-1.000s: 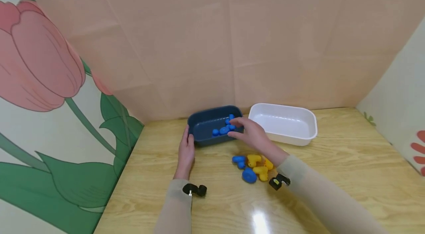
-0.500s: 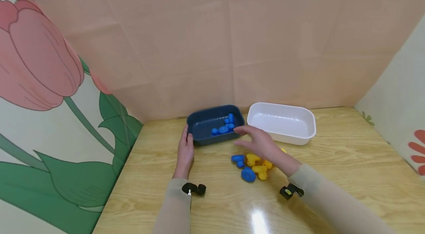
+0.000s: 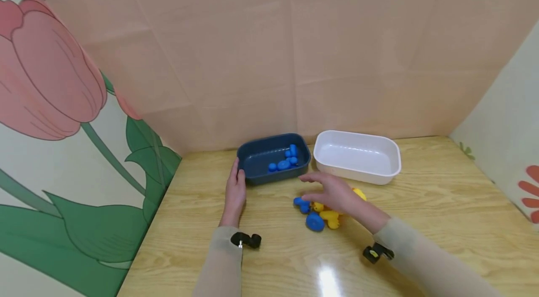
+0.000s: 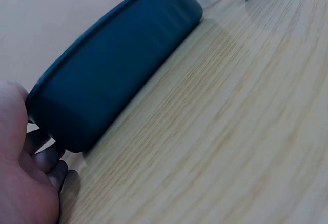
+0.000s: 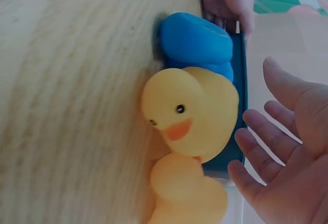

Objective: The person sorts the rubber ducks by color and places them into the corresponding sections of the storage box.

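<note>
Hands: two, the left hand (image 3: 235, 189) and the right hand (image 3: 334, 190), both in long beige sleeves (image 3: 221, 259).
Left grip: fingers extended, touching the outside of the dark tray's left end, thumb by the near corner.
Right grip: wide, thumb and fingers parted, palm just beside the yellow ducks; whether a fingertip touches one I cannot tell.
Trays: two, a dark blue tray (image 3: 257, 159) on the left and a white tray (image 3: 358, 174) just beside it on the right, both at the back of the table (image 3: 286, 250).
Blue toys in the dark tray: a small cluster (image 3: 284, 165) towards its right end; the parts run together, so the exact count cannot be told.
Blue toys on the table: two, one oval piece (image 3: 315, 221) lying nearest the person and one lobed piece (image 3: 301, 202) behind it, to its left.
Yellow ducks: at least three (image 3: 330, 218) on the table near the oval piece, partly hidden by the right hand and forearm; two show large in the right wrist view, one with an orange beak.
Cameras: two black ones (image 3: 248, 240), one at each wrist.
Backdrop: one pinkish-tan sheet (image 3: 236, 54) behind the trays, with a tulip print (image 3: 59, 68) on the left.
</note>
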### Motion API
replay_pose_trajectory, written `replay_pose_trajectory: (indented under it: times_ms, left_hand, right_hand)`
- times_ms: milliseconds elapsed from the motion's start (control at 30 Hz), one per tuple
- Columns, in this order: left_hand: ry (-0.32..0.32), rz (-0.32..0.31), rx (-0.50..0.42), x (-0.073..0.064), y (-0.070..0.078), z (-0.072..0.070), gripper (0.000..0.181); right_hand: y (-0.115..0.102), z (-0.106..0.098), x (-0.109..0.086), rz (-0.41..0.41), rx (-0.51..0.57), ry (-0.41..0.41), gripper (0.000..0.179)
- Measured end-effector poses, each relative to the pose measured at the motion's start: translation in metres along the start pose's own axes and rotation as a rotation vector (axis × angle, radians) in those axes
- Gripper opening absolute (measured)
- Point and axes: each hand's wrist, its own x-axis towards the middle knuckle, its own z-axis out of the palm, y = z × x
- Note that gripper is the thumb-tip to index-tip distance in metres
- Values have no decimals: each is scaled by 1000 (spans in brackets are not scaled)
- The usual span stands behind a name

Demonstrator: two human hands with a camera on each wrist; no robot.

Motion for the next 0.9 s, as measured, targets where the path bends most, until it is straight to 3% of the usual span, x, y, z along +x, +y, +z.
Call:
replay_pose_trajectory:
  times_ms: [367, 900]
  left_hand:
    - [-4, -4, 1, 0, -1, -1, 56]
    - [-4, 0, -3, 1, -3, -1, 56]
  right_hand:
    - [8, 7, -5, -19, 7, -93, 57]
    - [14, 16, -6, 2, 18, -155, 57]
